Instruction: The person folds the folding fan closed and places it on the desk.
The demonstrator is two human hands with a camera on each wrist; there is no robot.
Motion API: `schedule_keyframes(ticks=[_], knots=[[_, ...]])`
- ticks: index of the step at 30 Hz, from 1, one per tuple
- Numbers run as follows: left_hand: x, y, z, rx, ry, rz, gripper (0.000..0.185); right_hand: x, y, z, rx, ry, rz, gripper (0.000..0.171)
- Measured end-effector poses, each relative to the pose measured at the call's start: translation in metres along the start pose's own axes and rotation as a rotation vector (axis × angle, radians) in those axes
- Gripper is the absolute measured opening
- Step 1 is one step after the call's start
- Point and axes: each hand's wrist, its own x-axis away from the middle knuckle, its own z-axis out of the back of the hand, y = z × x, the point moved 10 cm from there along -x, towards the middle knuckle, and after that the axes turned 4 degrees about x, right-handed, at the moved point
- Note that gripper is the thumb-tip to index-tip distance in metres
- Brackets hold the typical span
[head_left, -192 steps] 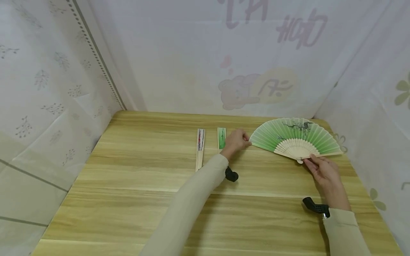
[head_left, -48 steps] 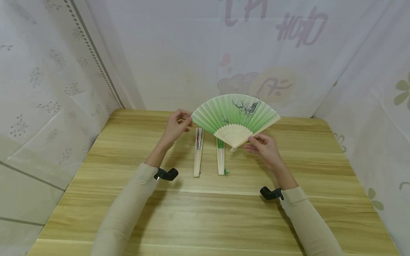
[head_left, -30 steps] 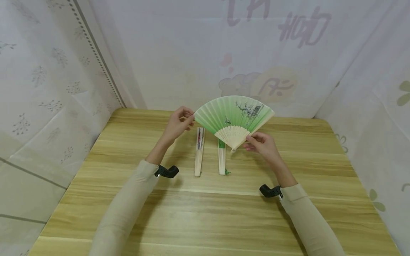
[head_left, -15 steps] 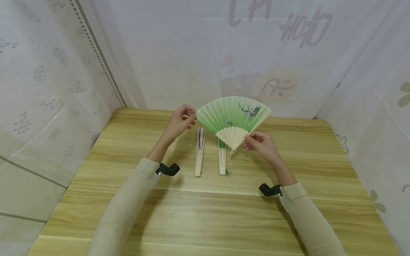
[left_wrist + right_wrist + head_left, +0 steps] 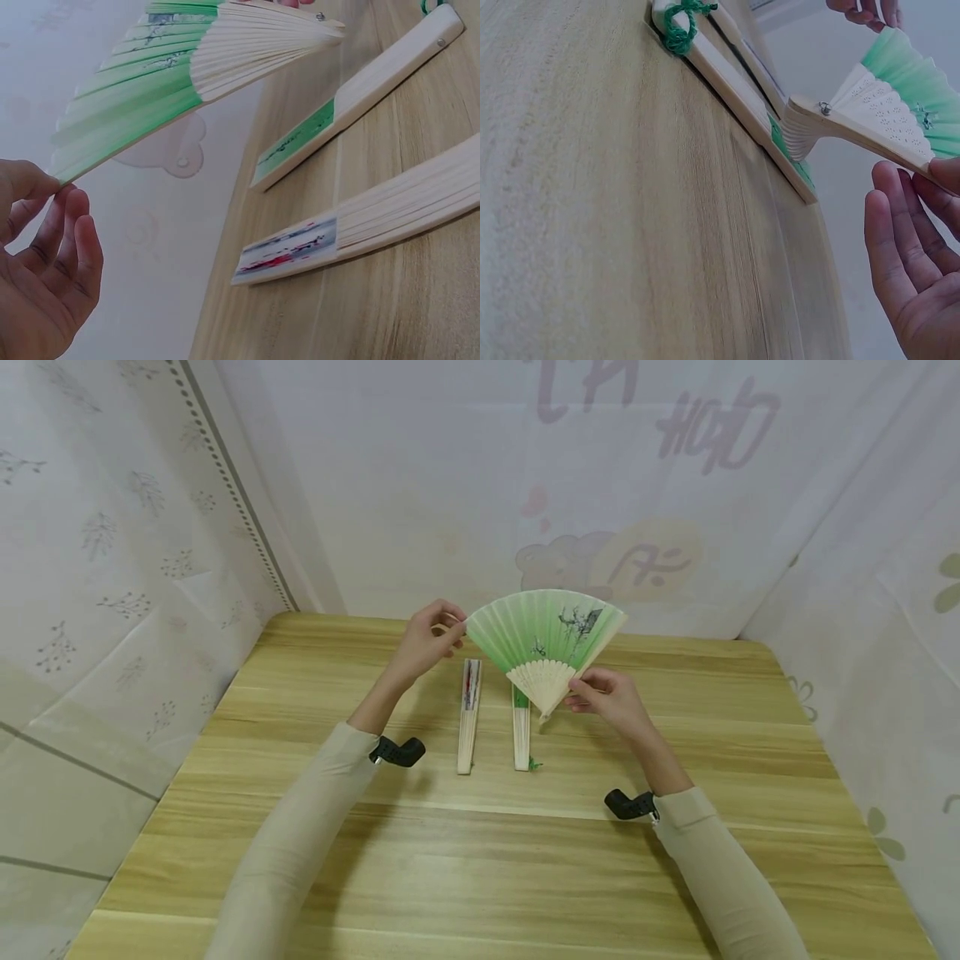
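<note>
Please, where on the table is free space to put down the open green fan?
The table is bare right of the right hand, and across the near strip before both sleeves. The middle is crowded: two closed fans lie under the open fan, which the left hand also holds.

- I see bare worktop (image 5: 525, 877) near me and on both sides.
- Two closed fans (image 5: 468, 717) lie under the raised open fan (image 5: 543, 631), blocking a straight drop there.
- Curtains (image 5: 420, 485) wall the far edge.
</note>
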Motion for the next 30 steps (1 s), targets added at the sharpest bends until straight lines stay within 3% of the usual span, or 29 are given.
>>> schedule_keyframes(ticks=[30], knots=[[-0.010,0.016,-0.018,-0.010,-0.023,-0.025,0.017,-0.004,0.001,-0.007,0.058,-0.033,0.014,0.023]])
